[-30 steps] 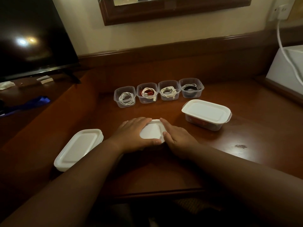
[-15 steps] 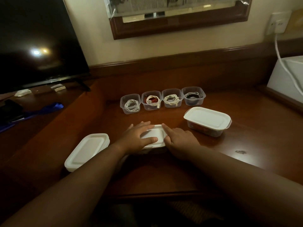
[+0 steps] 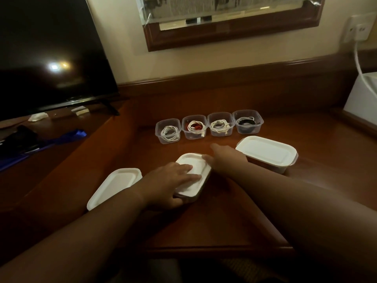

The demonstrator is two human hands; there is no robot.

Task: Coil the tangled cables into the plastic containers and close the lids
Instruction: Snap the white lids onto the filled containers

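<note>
The left hand (image 3: 171, 180) lay flat on the white lid (image 3: 193, 172) of the middle container (image 3: 190, 198), fingers straight and pressing down, thumb along the near edge. The right hand (image 3: 226, 160) was at the lid's far right corner, fingers loosely extended and pointing toward the back of the counter (image 3: 224, 221); whether it touched the lid could not be told for certain.

Two more lidded containers flanked it: one to the left (image 3: 115, 187), one to the right (image 3: 267, 152). Behind stood a row of four small clear tubs without lids, holding a white cable (image 3: 169, 133), a white cable with red parts (image 3: 195, 127), another white cable (image 3: 220, 126) and a black cable (image 3: 246, 121), each already coiled.

The step in hand looked to be sealing the middle lid. Next would likely come pressing round the remaining edges until it seats, then lids for the four small tubs, though none for them were in view.
</note>
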